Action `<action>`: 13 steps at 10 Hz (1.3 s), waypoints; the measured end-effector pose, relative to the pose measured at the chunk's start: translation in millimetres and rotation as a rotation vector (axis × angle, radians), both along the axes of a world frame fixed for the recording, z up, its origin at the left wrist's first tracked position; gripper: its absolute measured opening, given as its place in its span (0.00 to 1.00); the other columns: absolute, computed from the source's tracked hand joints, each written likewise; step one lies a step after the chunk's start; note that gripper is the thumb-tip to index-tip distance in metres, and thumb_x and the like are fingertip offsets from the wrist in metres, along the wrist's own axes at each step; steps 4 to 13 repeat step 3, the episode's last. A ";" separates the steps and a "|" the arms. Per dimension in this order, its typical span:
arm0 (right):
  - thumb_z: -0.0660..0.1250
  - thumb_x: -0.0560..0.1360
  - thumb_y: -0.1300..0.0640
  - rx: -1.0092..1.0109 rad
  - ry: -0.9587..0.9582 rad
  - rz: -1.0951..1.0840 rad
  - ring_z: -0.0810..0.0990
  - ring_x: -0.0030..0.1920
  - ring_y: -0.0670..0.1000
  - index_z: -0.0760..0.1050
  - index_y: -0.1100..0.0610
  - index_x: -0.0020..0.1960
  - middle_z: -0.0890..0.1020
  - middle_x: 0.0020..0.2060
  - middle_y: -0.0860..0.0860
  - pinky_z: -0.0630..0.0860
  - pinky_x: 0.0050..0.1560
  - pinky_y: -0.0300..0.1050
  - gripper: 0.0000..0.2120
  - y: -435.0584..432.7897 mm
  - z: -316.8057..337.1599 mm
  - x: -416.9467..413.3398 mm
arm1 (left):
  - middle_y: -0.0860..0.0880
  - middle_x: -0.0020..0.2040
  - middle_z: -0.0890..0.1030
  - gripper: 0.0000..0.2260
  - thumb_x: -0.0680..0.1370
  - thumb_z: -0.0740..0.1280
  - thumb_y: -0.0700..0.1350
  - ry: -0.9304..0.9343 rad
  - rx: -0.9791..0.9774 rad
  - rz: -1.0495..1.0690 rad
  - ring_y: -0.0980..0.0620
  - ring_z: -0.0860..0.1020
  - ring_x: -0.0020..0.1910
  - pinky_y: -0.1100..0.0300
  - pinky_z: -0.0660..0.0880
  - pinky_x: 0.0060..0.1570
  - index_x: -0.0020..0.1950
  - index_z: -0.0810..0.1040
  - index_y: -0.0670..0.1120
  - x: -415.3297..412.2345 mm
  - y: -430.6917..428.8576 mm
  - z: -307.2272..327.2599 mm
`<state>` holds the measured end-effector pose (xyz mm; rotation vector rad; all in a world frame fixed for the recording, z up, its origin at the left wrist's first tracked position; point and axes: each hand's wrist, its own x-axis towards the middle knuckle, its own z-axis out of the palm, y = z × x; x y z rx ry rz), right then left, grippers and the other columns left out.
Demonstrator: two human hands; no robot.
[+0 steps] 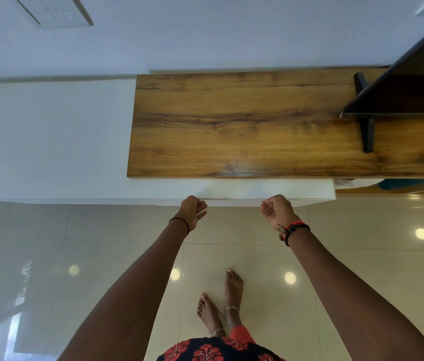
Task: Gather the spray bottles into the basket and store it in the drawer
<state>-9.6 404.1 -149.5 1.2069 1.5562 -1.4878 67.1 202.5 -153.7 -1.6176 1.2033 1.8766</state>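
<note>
Floral-print garment at the bottom edge, bare feet on glossy tile, then two forearms reaching ahead. Left hand and right hand, both curled loosely and gripping nothing, at the front edge of the white drawer front, running left to right under the wooden top; neither hand clearly nearer. No spray bottles or basket in view, so probably stored already; likely just a push straight ahead to shut.

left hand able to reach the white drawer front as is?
Probably yes. The left hand, curled and holding nothing, sits right at the near edge of the drawer front, with nothing between them. Whether it touches the edge can't be told.
</note>
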 end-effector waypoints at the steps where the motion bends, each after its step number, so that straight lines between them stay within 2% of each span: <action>1: 0.53 0.75 0.70 0.095 0.027 0.180 0.63 0.30 0.50 0.67 0.59 0.42 0.66 0.32 0.53 0.72 0.42 0.45 0.09 -0.2 10.0 6.0 | 0.47 0.43 0.74 0.08 0.79 0.55 0.34 -0.026 -0.110 -0.229 0.51 0.74 0.42 0.58 0.73 0.46 0.46 0.72 0.43 5.4 4.1 11.4; 2: 0.54 0.77 0.65 0.260 0.174 0.523 0.74 0.44 0.57 0.72 0.61 0.48 0.75 0.45 0.57 0.70 0.40 0.46 0.08 -8.0 26.9 21.1 | 0.39 0.64 0.72 0.18 0.80 0.59 0.40 -0.009 -0.349 -0.565 0.42 0.74 0.62 0.54 0.71 0.60 0.69 0.67 0.38 22.7 11.0 27.6; 3: 0.56 0.80 0.59 0.402 0.269 0.676 0.70 0.67 0.61 0.66 0.66 0.70 0.71 0.67 0.62 0.69 0.65 0.51 0.20 -12.2 36.8 36.0 | 0.38 0.71 0.66 0.25 0.80 0.60 0.44 -0.017 -0.648 -0.736 0.41 0.67 0.70 0.50 0.65 0.70 0.75 0.59 0.38 42.5 14.2 41.8; 13: 0.56 0.80 0.59 0.402 0.269 0.676 0.70 0.67 0.61 0.66 0.66 0.70 0.71 0.67 0.62 0.69 0.65 0.51 0.20 -12.2 36.8 36.0 | 0.38 0.71 0.66 0.25 0.80 0.60 0.44 -0.017 -0.648 -0.736 0.41 0.67 0.70 0.50 0.65 0.70 0.75 0.59 0.38 42.5 14.2 41.8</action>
